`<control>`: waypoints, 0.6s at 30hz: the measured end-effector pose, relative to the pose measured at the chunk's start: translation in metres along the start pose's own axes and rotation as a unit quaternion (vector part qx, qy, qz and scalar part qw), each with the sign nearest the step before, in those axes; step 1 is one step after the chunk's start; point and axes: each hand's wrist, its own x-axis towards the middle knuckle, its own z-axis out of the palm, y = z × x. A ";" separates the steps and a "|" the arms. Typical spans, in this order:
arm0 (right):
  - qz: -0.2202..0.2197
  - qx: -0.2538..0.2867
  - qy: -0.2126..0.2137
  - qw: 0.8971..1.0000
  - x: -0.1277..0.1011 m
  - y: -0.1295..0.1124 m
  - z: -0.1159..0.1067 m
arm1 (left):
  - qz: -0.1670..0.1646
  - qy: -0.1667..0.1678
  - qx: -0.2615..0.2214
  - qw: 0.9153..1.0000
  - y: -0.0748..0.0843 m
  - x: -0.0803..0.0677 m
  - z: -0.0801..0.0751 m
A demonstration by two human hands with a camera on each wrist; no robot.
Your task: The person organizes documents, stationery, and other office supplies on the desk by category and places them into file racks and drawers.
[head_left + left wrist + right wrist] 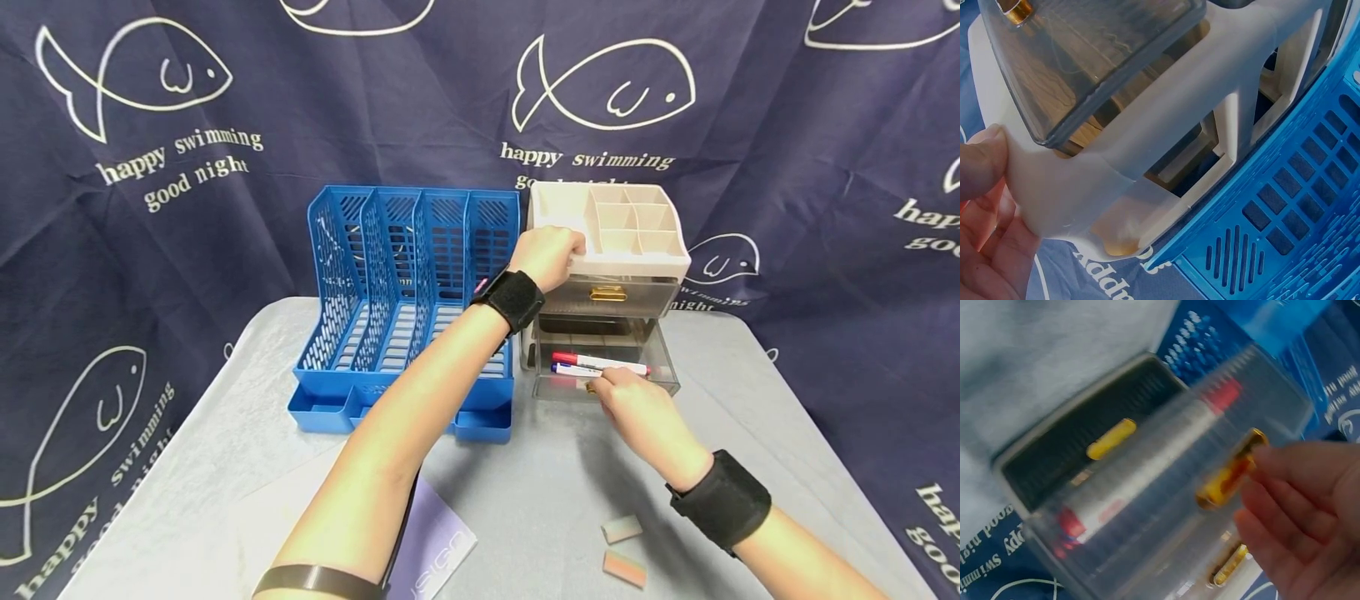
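Observation:
A beige desk organizer [663, 265] with smoky drawers stands at the back of the table. My left hand [557, 252] grips its top front left corner, the thumb [984, 161] pressed on the white frame [1166, 128]. The lower drawer [663, 360] is pulled out and holds a red-capped marker [600, 362] and a blue-capped marker [572, 370]. My right hand [611, 385] pinches that drawer's gold handle [1229, 478] at the front, fingertips [1291, 481] on it. The upper drawer [1097, 56] is closed, and its gold handle [607, 292] is free.
A blue slotted file rack [408, 292] stands directly left of the organizer, touching it. On the grey cloth near me lie a purple notebook [438, 550] and two small erasers [622, 528] [625, 567]. A dark fish-print curtain hangs behind.

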 end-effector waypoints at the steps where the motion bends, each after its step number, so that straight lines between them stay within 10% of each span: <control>1: -0.004 -0.009 0.015 1.000 -0.002 0.000 0.003 | 0.000 0.000 0.001 1.000 0.000 0.000 0.000; 18: -0.007 0.000 0.078 0.997 -0.014 0.002 0.021 | 0.001 -0.003 -0.002 1.000 0.000 0.000 -0.001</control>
